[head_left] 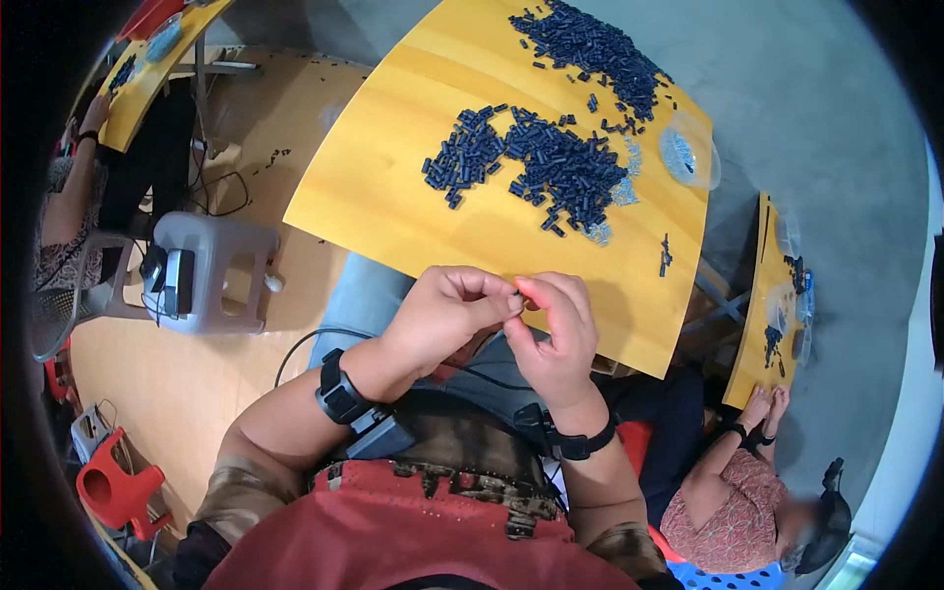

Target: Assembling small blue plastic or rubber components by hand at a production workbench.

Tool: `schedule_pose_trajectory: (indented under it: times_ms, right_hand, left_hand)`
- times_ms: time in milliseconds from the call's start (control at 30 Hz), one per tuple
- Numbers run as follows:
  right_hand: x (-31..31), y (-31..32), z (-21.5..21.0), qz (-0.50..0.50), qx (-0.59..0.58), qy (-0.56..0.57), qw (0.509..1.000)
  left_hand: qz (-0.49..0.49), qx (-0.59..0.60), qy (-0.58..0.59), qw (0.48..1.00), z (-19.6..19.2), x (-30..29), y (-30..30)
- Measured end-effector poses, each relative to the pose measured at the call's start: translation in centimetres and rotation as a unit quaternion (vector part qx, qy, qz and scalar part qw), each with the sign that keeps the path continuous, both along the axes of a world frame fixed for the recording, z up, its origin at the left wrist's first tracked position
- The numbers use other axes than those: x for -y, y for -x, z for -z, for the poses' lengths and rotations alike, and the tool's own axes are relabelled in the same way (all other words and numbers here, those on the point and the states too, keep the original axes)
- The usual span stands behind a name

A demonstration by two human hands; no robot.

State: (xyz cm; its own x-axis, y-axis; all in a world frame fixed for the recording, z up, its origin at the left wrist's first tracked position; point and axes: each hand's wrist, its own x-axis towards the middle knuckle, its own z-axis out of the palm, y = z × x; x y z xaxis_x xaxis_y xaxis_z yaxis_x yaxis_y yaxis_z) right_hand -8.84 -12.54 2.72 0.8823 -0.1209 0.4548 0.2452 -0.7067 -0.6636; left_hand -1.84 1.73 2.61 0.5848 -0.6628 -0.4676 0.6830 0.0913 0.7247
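Note:
My left hand (442, 317) and my right hand (557, 339) meet fingertip to fingertip just off the near edge of the yellow table (383, 167). Thumbs and forefingers of both are pinched together around a tiny dark piece (518, 293), mostly covered by the fingers. Beyond my hands lie two joined heaps of short black tubular pieces (565, 167). Small silvery metal bits (623, 191) are scattered along the heap's right side. A few more black pieces (666, 256) lie apart toward the table's right edge.
A larger black heap (600, 54) covers the far end. A clear tub of silvery bits (678, 155) stands at the right edge. A grey stool (211, 275) with a black device is at left. Co-workers sit at side tables, one at right (728, 501). A cable crosses my lap.

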Motion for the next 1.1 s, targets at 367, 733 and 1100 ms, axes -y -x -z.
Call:
schedule_pose_trajectory:
  times_ms: [367, 733, 1100]
  right_hand:
    - [1.6, 0.4, -0.7, -0.093, -0.016, 0.015, 0.995]
    - [1.7, 0.4, -4.0, -0.112, -0.203, 0.266, 0.936]
    - [0.4, 0.7, -4.9, -0.145, -0.237, 0.323, 0.905]
  left_hand:
    - [0.049, 0.004, 0.000, 0.999, 0.9, -0.3, 0.6]
    - [0.085, 0.045, -0.067, 0.993, -0.1, 0.0, 0.6]
    - [0.133, 0.183, -0.084, 0.970, 0.8, -0.7, 1.4]
